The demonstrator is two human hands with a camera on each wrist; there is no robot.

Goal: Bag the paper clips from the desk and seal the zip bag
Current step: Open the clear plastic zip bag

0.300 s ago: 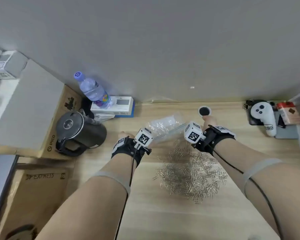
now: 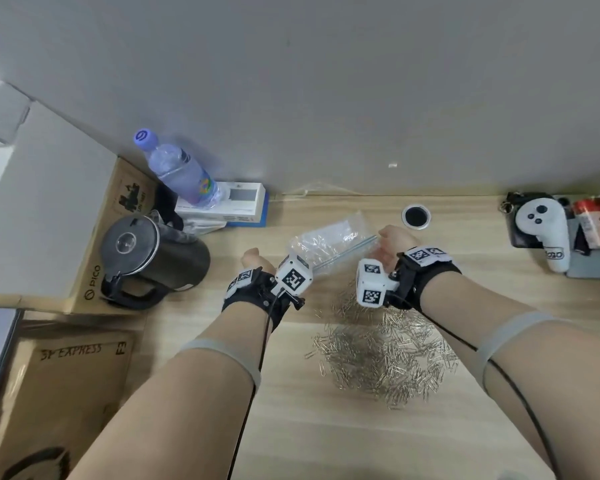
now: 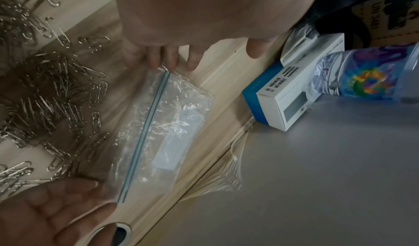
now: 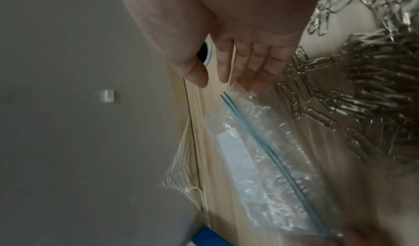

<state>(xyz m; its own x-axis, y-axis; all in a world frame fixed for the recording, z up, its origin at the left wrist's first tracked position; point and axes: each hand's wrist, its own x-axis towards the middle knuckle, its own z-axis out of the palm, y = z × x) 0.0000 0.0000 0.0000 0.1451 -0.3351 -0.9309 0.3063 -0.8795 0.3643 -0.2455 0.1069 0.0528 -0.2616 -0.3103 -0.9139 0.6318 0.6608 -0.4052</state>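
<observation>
A clear zip bag (image 2: 326, 240) with a blue zip line lies on the wooden desk (image 2: 326, 438), beyond a big loose heap of silver paper clips (image 2: 385, 355). My left hand (image 2: 253, 259) is at the bag's left end. In the left wrist view its fingertips (image 3: 158, 61) touch the corner by the zip, thumb apart. My right hand (image 2: 392, 240) is at the other end. The right wrist view shows its straight fingers (image 4: 249, 74) lying on the bag (image 4: 260, 160) corner, thumb clear of it. Inside the bag (image 3: 167, 124) is a pale strip. Neither hand holds a clip.
A black kettle (image 2: 146, 258), a water bottle (image 2: 181, 171) and a white-and-blue box (image 2: 236, 206) stand at the back left, against cardboard boxes (image 2: 59, 393). A cable hole (image 2: 416, 216) is just behind my right hand. A white controller (image 2: 544, 230) lies at the far right.
My right hand has shifted a little to the left, closer to the bag's end. The left hand and the bag have hardly moved.
</observation>
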